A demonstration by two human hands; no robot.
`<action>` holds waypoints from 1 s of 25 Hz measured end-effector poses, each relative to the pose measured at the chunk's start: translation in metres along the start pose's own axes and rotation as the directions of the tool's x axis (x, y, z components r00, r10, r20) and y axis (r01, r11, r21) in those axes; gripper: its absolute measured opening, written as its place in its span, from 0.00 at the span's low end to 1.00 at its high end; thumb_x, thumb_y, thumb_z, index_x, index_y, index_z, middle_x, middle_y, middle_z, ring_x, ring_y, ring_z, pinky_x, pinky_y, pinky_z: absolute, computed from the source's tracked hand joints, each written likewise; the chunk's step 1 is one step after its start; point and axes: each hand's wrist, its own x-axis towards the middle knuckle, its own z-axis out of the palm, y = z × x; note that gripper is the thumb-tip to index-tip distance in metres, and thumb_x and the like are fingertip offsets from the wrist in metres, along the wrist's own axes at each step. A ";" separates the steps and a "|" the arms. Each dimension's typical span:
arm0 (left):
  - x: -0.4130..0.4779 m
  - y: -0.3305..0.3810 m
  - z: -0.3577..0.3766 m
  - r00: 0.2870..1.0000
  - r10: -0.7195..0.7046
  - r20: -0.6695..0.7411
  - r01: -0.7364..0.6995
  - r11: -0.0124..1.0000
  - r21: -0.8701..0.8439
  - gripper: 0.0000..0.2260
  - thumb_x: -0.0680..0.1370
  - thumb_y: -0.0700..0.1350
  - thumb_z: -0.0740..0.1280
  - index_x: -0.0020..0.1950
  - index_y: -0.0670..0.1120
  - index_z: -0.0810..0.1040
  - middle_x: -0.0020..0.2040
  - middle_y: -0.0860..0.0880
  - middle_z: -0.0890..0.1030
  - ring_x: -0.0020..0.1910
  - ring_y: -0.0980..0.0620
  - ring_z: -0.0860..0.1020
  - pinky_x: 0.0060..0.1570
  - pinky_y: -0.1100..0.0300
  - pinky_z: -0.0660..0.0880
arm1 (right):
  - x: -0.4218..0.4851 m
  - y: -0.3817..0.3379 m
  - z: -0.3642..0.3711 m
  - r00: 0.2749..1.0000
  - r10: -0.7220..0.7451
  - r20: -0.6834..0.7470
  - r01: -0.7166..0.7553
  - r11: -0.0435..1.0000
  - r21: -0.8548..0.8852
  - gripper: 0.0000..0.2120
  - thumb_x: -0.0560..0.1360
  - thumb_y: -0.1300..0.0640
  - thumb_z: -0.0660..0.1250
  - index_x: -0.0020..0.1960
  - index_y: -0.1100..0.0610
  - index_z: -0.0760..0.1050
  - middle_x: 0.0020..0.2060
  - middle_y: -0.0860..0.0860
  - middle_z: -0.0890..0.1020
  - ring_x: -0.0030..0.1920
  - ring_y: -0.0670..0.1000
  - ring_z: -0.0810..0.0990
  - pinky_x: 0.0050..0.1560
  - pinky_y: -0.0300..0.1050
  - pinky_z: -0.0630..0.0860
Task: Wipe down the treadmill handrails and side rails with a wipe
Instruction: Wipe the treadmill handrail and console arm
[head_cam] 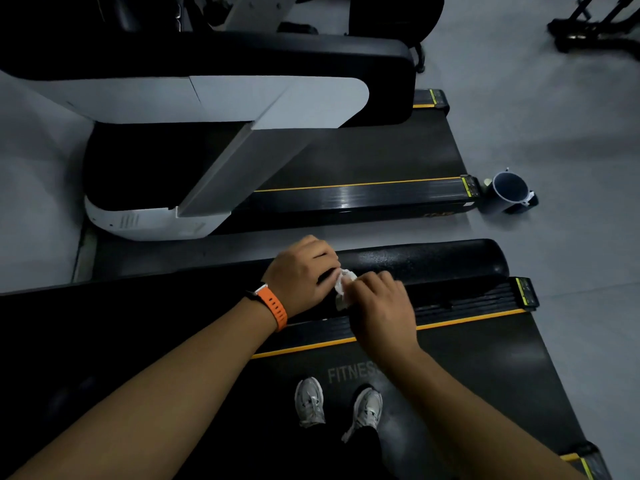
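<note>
1. Standing on the treadmill belt [478, 362] in grey sneakers [310, 401], the person reaches both arms to the black padded handrail [436, 263].
2. Wipe [344, 284]: white, crumpled, lying on top of the handrail, between the two hands.
3. Left hand [301, 273]: fingers curled over the handrail, fingertips pinching the wipe's near-left edge; an orange watch strap [276, 307] is on the wrist.
4. Right hand [381, 306]: fingers curled, gripping the wipe's other side.
5. Side rail [467, 301]: ribbed black with a yellow stripe, just below the handrail.
6. A second treadmill [363, 161] stands beyond, with a dark cylindrical container [509, 192] on the floor [571, 133] at its end.
</note>
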 end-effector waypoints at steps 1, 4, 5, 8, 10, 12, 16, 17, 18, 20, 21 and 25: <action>-0.002 -0.005 -0.003 1.000 0.003 0.004 -0.003 1.000 0.011 0.08 0.79 0.46 0.69 0.49 0.43 0.85 0.48 0.46 0.83 0.48 0.47 0.79 0.43 0.48 0.79 | 0.002 -0.001 0.001 1.000 0.027 0.006 -0.027 1.000 -0.012 0.13 0.68 0.59 0.72 0.52 0.55 0.79 0.42 0.51 0.78 0.42 0.55 0.72 0.38 0.47 0.65; -0.010 -0.014 -0.008 0.999 0.042 0.022 -0.043 0.998 0.054 0.08 0.81 0.46 0.69 0.52 0.43 0.85 0.50 0.46 0.83 0.49 0.47 0.79 0.46 0.48 0.79 | 0.011 -0.004 0.000 0.994 0.105 -0.017 -0.104 0.994 0.020 0.13 0.67 0.61 0.75 0.50 0.56 0.79 0.41 0.52 0.77 0.41 0.55 0.72 0.37 0.47 0.65; -0.011 -0.014 -0.008 0.998 0.051 0.026 -0.052 0.997 0.056 0.08 0.81 0.46 0.69 0.53 0.43 0.85 0.51 0.46 0.83 0.49 0.46 0.79 0.46 0.48 0.79 | 0.012 -0.006 0.000 0.998 0.069 0.003 -0.069 0.998 0.006 0.12 0.67 0.61 0.75 0.50 0.56 0.79 0.41 0.52 0.77 0.41 0.55 0.72 0.38 0.47 0.65; -0.012 -0.012 -0.007 0.998 0.059 0.020 -0.060 0.996 0.072 0.08 0.81 0.45 0.68 0.54 0.42 0.84 0.51 0.45 0.82 0.50 0.46 0.79 0.47 0.49 0.78 | 0.021 -0.007 -0.002 0.991 0.135 0.016 -0.134 0.990 -0.035 0.14 0.68 0.59 0.74 0.53 0.55 0.80 0.43 0.52 0.78 0.44 0.56 0.74 0.39 0.49 0.69; -0.012 -0.010 -0.008 0.998 0.065 0.012 -0.066 0.995 0.079 0.08 0.81 0.45 0.69 0.54 0.43 0.84 0.51 0.45 0.82 0.50 0.46 0.78 0.48 0.50 0.78 | 0.028 -0.003 -0.003 0.991 0.135 0.022 -0.135 0.991 -0.021 0.15 0.69 0.60 0.73 0.55 0.55 0.80 0.44 0.53 0.78 0.45 0.56 0.74 0.40 0.49 0.69; -0.012 -0.010 -0.009 0.997 0.080 0.011 -0.081 0.994 0.077 0.07 0.80 0.44 0.69 0.53 0.43 0.84 0.51 0.45 0.82 0.49 0.46 0.78 0.49 0.51 0.78 | 0.033 0.003 -0.002 0.992 0.101 0.071 -0.097 0.994 -0.053 0.16 0.70 0.58 0.72 0.58 0.54 0.80 0.46 0.53 0.79 0.47 0.57 0.76 0.41 0.51 0.71; -0.011 -0.009 -0.008 0.995 0.095 0.016 -0.096 0.992 0.087 0.07 0.81 0.44 0.69 0.53 0.42 0.84 0.50 0.44 0.82 0.49 0.46 0.78 0.49 0.50 0.77 | 0.052 0.002 -0.001 0.988 0.127 0.088 -0.124 0.991 -0.042 0.15 0.72 0.59 0.73 0.59 0.55 0.81 0.48 0.55 0.79 0.50 0.60 0.77 0.44 0.54 0.73; -0.011 -0.010 -0.008 0.995 0.094 0.020 -0.095 0.992 0.084 0.07 0.81 0.44 0.69 0.53 0.42 0.84 0.51 0.44 0.82 0.49 0.45 0.78 0.49 0.50 0.77 | 0.054 0.000 -0.001 0.990 0.073 0.124 -0.067 0.996 -0.059 0.15 0.73 0.58 0.73 0.59 0.54 0.80 0.49 0.55 0.79 0.51 0.59 0.76 0.45 0.53 0.73; -0.011 -0.010 -0.009 0.995 0.092 0.025 -0.094 0.992 0.083 0.07 0.81 0.44 0.69 0.53 0.42 0.84 0.51 0.44 0.82 0.49 0.45 0.78 0.49 0.50 0.77 | 0.057 -0.001 0.000 0.987 0.049 0.150 -0.038 0.996 -0.074 0.15 0.74 0.56 0.72 0.61 0.54 0.80 0.50 0.54 0.79 0.52 0.58 0.76 0.46 0.53 0.73; -0.012 -0.009 -0.010 0.996 0.088 0.029 -0.090 0.992 0.089 0.08 0.81 0.45 0.68 0.53 0.42 0.84 0.50 0.44 0.82 0.49 0.46 0.78 0.49 0.50 0.77 | 0.065 -0.001 -0.001 0.982 0.102 0.158 -0.090 0.993 -0.080 0.15 0.76 0.55 0.69 0.63 0.53 0.79 0.53 0.54 0.79 0.55 0.58 0.75 0.49 0.53 0.73; -0.012 -0.009 -0.010 0.996 0.087 0.032 -0.090 0.992 0.090 0.08 0.81 0.45 0.68 0.53 0.42 0.84 0.50 0.44 0.82 0.49 0.46 0.78 0.49 0.50 0.77 | 0.066 -0.001 -0.001 0.982 0.099 0.161 -0.090 0.994 -0.063 0.15 0.75 0.55 0.69 0.62 0.53 0.79 0.53 0.54 0.79 0.55 0.58 0.75 0.50 0.54 0.74; -0.012 -0.009 -0.011 0.997 0.069 0.035 -0.071 0.994 0.082 0.08 0.81 0.46 0.67 0.50 0.42 0.83 0.49 0.43 0.82 0.47 0.45 0.78 0.47 0.50 0.78 | 0.057 -0.006 0.005 0.993 0.011 0.118 -0.004 0.998 -0.061 0.14 0.74 0.54 0.71 0.60 0.52 0.81 0.48 0.52 0.79 0.50 0.57 0.75 0.45 0.51 0.72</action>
